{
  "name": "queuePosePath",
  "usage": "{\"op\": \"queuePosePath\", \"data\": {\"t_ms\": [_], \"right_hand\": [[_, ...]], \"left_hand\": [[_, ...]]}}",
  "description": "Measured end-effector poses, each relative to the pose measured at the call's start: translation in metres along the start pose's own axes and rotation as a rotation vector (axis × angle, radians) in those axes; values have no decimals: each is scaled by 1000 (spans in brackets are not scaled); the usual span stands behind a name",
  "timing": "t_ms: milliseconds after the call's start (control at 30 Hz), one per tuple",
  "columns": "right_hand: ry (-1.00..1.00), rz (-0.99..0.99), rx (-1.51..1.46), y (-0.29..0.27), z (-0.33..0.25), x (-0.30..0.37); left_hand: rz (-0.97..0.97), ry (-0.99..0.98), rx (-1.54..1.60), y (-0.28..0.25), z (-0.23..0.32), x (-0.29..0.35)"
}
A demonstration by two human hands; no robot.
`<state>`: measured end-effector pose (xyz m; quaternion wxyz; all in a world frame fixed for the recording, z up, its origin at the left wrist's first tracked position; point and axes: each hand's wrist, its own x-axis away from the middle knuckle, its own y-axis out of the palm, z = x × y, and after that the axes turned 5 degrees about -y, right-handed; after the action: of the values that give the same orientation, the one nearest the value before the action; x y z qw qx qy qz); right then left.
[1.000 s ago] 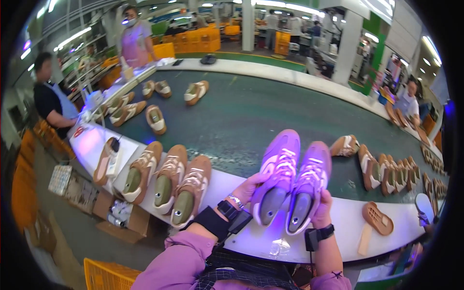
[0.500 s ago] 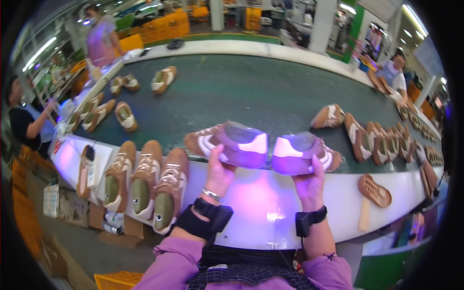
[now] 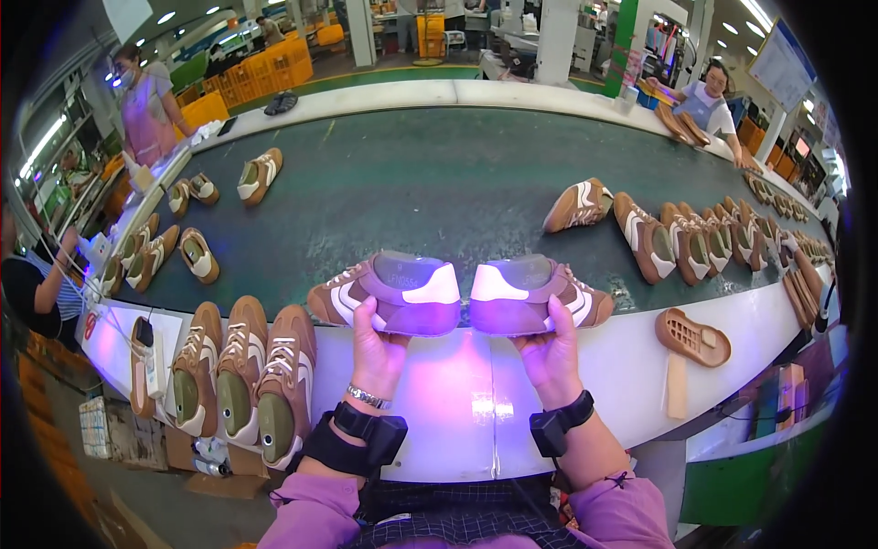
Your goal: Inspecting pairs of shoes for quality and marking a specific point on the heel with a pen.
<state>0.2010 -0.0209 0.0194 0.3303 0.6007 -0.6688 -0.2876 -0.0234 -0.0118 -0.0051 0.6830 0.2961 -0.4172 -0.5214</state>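
Observation:
My left hand grips a brown sneaker with white side stripes, thumb on its near side and fingers beneath. In my right hand is a matching sneaker, held the same way. Both are raised above the near edge of the green belt, toes pointing outward and white heel patches facing each other across a small gap. Purple light tints their heels. Neither sneaker has a sole that I can make out. On the white ledge to my left stand three brown sneakers with olive insides, side by side.
A brown rubber sole and a pale flat strip lie on the ledge at right. More sneakers stand on the green belt, in a row at right and scattered at left. Co-workers stand around the belt.
My view has turned a little, shifting the scene leftward. The two sneakers in my hands now sit more level with each other; both hands keep their hold.

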Motion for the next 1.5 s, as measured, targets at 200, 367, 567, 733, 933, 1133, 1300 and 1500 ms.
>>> {"op": "queuePosePath", "data": {"t_ms": [200, 367, 567, 733, 933, 1133, 1300, 1500], "right_hand": [[17, 4, 18, 4, 0, 2], [16, 8, 20, 4, -2, 3], [23, 23, 17, 2, -1, 2], [31, 5, 14, 1, 0, 0], [39, 34, 29, -1, 1, -2], [2, -4, 25, 2, -2, 3], [-33, -44, 54, -3, -2, 4], [-132, -76, 112, 0, -4, 4]], "left_hand": [[20, -29, 16, 7, -3, 3], [26, -30, 27, 6, -4, 2], [-7, -38, 27, 5, -6, 2], [-8, -47, 24, 3, -6, -1], [-28, -51, 8, 4, -6, -1], [-59, 15, 5, 9, -6, 6], [-57, 40, -20, 9, -5, 8], [-72, 98, -58, 11, -2, 9]]}}
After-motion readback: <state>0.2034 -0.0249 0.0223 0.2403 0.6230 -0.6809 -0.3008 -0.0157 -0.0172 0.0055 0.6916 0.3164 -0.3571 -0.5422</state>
